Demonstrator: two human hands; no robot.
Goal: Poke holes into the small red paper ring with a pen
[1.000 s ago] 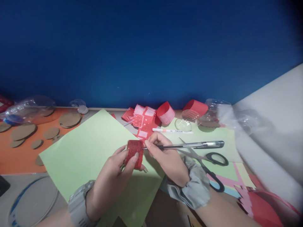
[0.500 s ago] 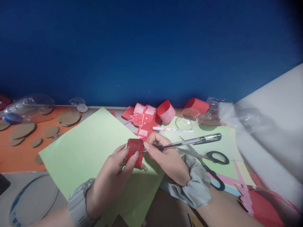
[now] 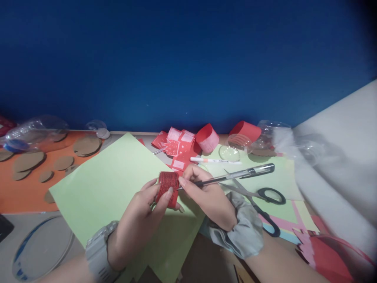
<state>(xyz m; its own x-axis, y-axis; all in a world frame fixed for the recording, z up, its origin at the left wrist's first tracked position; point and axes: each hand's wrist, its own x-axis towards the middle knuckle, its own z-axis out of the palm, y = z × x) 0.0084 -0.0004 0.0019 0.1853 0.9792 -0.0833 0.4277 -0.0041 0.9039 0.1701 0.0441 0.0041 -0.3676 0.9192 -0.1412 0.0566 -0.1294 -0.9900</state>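
Observation:
My left hand (image 3: 144,214) is closed around a small red paper roll (image 3: 167,188) covered in rows of dark marks, its thumb pressed on the near side. In my right hand (image 3: 206,196) a black pen (image 3: 235,174) is pinched, its tip against the roll's right edge and its clear cap end pointing right. Both hands are over a light green paper sheet (image 3: 108,188). Black-handled scissors (image 3: 253,194) lie open just right of my right hand, and a white marker (image 3: 215,161) lies behind it.
Red paper pieces (image 3: 182,151), a red paper ring (image 3: 207,138) and clear plastic bottle parts (image 3: 235,147) lie along the blue wall (image 3: 188,67). On the left, cardboard discs (image 3: 29,162) rest on orange paper (image 3: 17,192). A round clear lid (image 3: 44,247) lies at front left.
Almost nothing differs. Both hands keep the same hold on the roll and the pen, and the pen's cap end has shifted very slightly.

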